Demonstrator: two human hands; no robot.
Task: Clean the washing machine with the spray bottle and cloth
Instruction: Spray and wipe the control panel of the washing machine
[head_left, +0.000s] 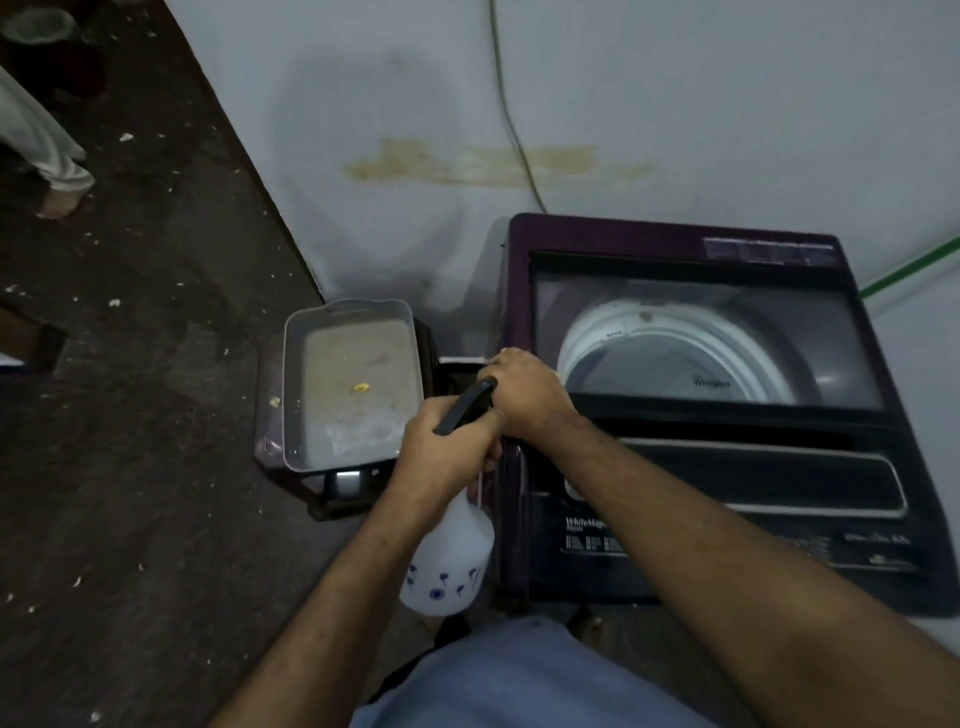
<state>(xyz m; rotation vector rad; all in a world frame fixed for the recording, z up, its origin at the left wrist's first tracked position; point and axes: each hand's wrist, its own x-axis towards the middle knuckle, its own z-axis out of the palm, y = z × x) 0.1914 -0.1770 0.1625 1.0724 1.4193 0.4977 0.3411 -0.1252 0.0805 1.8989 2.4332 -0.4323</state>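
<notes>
grey tray sits beside the washing machine.

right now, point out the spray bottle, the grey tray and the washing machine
spray bottle (449, 564), head view, on its white flowered body
grey tray (298, 395), head view, on its left rim
washing machine (727, 525), head view, on its dark front control panel
</notes>
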